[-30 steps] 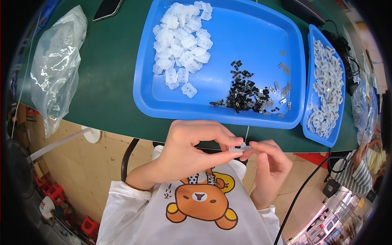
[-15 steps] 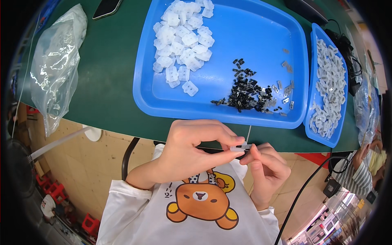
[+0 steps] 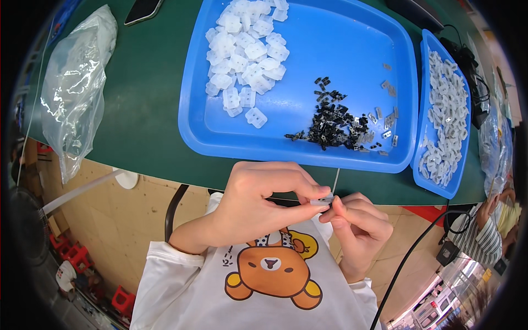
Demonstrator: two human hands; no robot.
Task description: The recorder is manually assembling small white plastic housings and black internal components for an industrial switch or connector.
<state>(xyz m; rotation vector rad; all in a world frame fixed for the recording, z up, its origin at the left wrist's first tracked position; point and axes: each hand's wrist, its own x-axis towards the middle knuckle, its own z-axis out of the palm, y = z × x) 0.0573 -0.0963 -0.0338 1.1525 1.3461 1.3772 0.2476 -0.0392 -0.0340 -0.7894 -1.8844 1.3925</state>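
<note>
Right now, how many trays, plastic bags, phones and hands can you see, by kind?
Blue trays: 2, a large tray and a narrow tray to its right.
Clear plastic bags: 2, one on the left, one at the right edge.
Phones: 1, a phone.
Working hands: 2, left hand and right hand, pinching a small part.
Total: 7.

Green-topped table (image 3: 143, 99) above pale wooden floor (image 3: 104, 220), red stools (image 3: 71, 256) below.
</note>
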